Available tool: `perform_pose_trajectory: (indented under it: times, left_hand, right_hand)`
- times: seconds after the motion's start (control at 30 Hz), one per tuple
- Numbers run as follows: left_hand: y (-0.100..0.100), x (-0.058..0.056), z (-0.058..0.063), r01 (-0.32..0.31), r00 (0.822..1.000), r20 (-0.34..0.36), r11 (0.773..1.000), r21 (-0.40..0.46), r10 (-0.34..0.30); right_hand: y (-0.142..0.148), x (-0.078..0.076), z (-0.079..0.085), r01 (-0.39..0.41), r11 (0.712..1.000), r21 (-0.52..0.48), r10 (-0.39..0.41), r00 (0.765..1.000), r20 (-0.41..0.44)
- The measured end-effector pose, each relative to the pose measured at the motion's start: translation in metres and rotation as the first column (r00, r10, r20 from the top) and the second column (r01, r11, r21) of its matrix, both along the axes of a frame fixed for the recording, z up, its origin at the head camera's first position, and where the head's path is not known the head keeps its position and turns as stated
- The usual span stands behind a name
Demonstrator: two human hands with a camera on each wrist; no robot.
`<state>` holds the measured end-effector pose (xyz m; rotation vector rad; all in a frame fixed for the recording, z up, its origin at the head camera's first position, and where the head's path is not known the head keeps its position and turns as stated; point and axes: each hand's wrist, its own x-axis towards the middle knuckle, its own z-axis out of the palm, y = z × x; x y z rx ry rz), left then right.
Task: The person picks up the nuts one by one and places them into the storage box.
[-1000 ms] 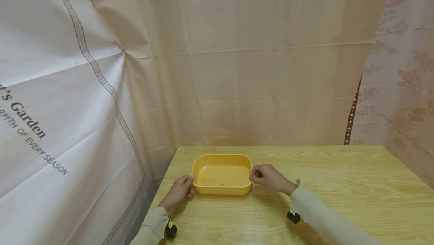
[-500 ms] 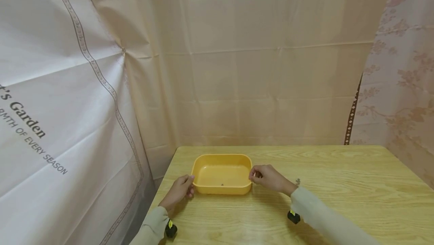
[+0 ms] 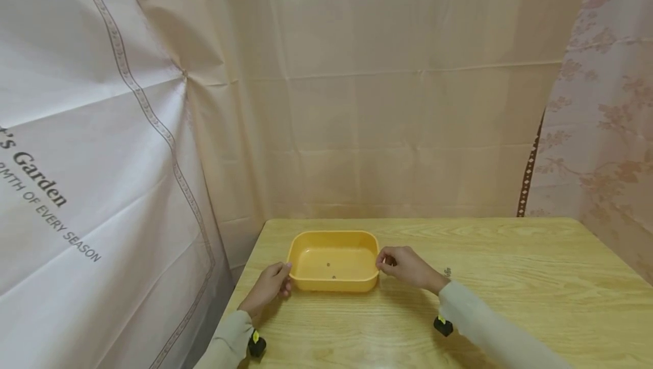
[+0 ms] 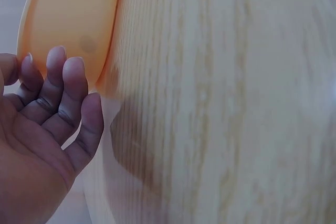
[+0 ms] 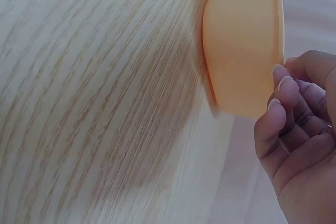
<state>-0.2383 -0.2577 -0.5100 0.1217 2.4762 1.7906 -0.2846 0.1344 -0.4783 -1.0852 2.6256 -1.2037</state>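
Note:
A yellow-orange plastic basin (image 3: 334, 285), oblong with rounded corners, rests on the wooden table. My left hand (image 3: 269, 287) pinches its rim at the left near corner, thumb on top and the other fingers loosely bent by the outer wall. At the right end, my right hand (image 3: 405, 267) pinches the rim between thumb and fingertips, its other fingers curled. On the basin floor lie two small dark specks, one speck (image 3: 328, 264) a little behind the other speck (image 3: 334, 277); they are too small to identify. Both wrist views show the basin's outer wall (image 4: 73, 14) beside the fingers.
The wood-grain table (image 3: 490, 289) reaches well to the right of the basin. A beige curtain (image 3: 388, 102) hangs behind it, a white printed cloth (image 3: 102, 176) at the left and a floral cloth (image 3: 612, 131) at the right. A small dark mark (image 3: 447, 272) shows beyond my right wrist.
A second dark speck now shows on the basin floor, where earlier only one was visible. Both hands keep their hold on the rim, and the basin has barely moved.

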Motion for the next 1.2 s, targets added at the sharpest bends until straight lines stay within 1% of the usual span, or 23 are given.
perform_pose_trajectory:
  times: [0.1, 0.23, 0.4, 0.5, 0.6, 0.83, 0.97, 1.2]
  left_hand:
    - [0.0, 0.0, 0.001, 0.003, 1.0, -0.002, 1.0, -0.002, -0.003]
    - [0.001, 0.0, 0.001, 0.006, 1.0, -0.004, 1.0, 0.0, -0.006]
    - [0.003, 0.001, 0.001, -0.007, 1.0, 0.005, 1.0, 0.013, 0.007]
    - [0.003, 0.002, 0.002, -0.012, 1.0, 0.0, 1.0, 0.012, 0.012]
    - [0.003, 0.004, 0.002, -0.008, 1.0, -0.007, 1.0, 0.008, 0.008]
    - [0.003, 0.003, 0.003, -0.004, 1.0, -0.004, 1.0, 0.013, 0.004]
    - [0.002, 0.002, 0.001, -0.006, 1.0, 0.009, 1.0, 0.02, 0.006]
    - [0.003, 0.001, 0.002, -0.001, 1.0, 0.005, 1.0, 0.022, 0.001]
  right_hand:
    - [0.004, 0.001, 0.002, 0.01, 1.0, -0.005, -0.01, 1.0, 0.02]
    - [0.012, 0.0, 0.001, 0.026, 1.0, -0.001, -0.026, 0.999, 0.023]
    - [0.024, -0.004, -0.006, 0.069, 0.997, 0.038, -0.069, 0.998, -0.014]
    - [0.033, -0.006, -0.01, 0.094, 0.994, 0.062, -0.093, 0.996, -0.012]
    - [0.041, -0.007, -0.013, 0.102, 0.993, 0.064, -0.102, 0.995, -0.001]
    - [0.064, -0.007, -0.019, 0.142, 0.987, 0.077, -0.141, 0.99, -0.019]
    - [0.079, -0.007, -0.023, 0.174, 0.981, 0.083, -0.174, 0.985, -0.006]
    - [0.103, -0.006, -0.03, 0.205, 0.975, 0.091, -0.207, 0.978, 0.015]
